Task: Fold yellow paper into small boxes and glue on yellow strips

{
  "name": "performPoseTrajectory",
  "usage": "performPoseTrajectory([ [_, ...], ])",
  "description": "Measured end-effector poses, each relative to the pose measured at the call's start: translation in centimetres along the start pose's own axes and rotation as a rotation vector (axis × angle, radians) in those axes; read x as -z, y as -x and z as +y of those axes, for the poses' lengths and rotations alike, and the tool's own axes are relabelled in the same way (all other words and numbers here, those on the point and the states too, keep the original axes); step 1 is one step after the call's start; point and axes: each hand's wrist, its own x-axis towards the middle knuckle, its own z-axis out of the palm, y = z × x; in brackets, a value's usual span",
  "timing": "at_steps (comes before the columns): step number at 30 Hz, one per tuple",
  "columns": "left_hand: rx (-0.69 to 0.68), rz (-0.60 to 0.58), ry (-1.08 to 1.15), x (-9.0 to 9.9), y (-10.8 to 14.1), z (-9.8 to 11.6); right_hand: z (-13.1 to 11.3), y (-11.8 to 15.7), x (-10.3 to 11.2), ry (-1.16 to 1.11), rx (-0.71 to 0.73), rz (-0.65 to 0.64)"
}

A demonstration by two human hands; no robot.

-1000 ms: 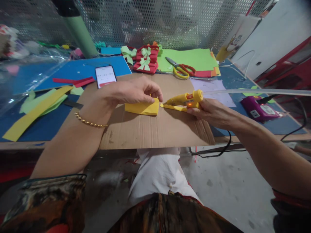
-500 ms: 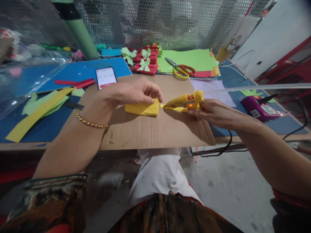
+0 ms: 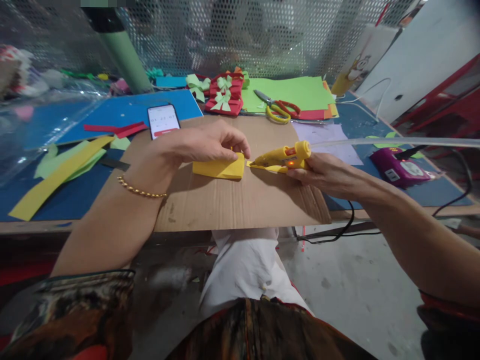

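Note:
My left hand (image 3: 215, 142) is closed, its thumb resting at the upper edge of a folded yellow paper piece (image 3: 215, 169) on the cardboard sheet (image 3: 225, 212). The curled fingers partly hide that piece. In my right hand (image 3: 318, 172) is a yellow hot glue gun (image 3: 283, 154), its orange light lit and a long clear glue stick (image 3: 375, 142) running out of its back. The gun's nozzle points left, at the end of a narrow yellow paper strip (image 3: 275, 169) lying beneath it. A small gap separates the strip from the folded piece.
Behind the cardboard lie scissors (image 3: 277, 112), green paper sheets (image 3: 285, 90) and a red piece with pale green bows (image 3: 225, 95). A phone (image 3: 163, 120) stands beyond my left wrist. Paper strips (image 3: 62, 175) are at left; a purple box (image 3: 399, 167) with a black cable is at right.
My right hand and the glue gun have shifted very slightly, with the nozzle still over the strip's end. My left hand has stayed on the folded paper.

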Motion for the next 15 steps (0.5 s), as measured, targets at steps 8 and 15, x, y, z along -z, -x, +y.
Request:
performPoseTrajectory([
  [8,-0.001,0.005,-0.005,-0.06,0.04,0.00,-0.03,0.23,0.14,0.023,-0.012,-0.004],
  [15,0.002,0.007,0.007,-0.04,0.09,0.03,-0.68,-0.07,0.40,0.044,-0.005,0.009],
])
